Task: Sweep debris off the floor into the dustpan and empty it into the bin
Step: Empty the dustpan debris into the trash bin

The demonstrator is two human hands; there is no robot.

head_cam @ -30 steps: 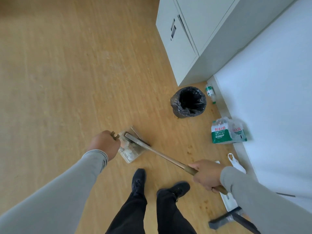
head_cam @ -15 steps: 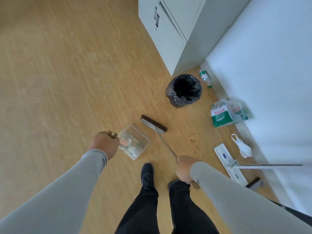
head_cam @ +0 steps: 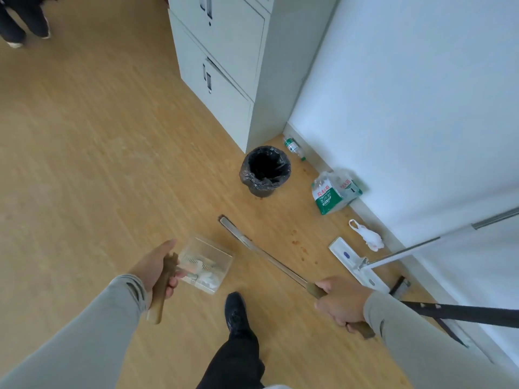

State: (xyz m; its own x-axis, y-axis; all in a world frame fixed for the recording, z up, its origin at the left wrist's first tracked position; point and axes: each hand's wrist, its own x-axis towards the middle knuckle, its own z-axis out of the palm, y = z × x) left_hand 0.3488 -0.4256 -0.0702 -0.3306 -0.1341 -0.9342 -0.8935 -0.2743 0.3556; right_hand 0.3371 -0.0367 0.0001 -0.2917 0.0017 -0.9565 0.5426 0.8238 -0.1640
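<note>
Clear plastic makes up your boxy dustpan (head_cam: pixel 206 265), which hangs off the floor at near left with pale crumpled debris (head_cam: pixel 208 280) lying in its near corner. Your left hand (head_cam: pixel 157 269) wraps the tan wooden handle (head_cam: pixel 161 290), fingers curled round it close to the pan. Your right hand (head_cam: pixel 341 303) grips the long wooden broom (head_cam: pixel 269 259) low on its shaft, its narrow head near the floor, pointing toward the black-lined round bin (head_cam: pixel 264 171) standing far of you beside the grey metal cabinet (head_cam: pixel 224 63). The pan looks light and stiff, though probably brittle, and its load seems loose enough to slide out. Keep hold near the pan end for control, carry it level, and tip only above the bin's mouth.
</note>
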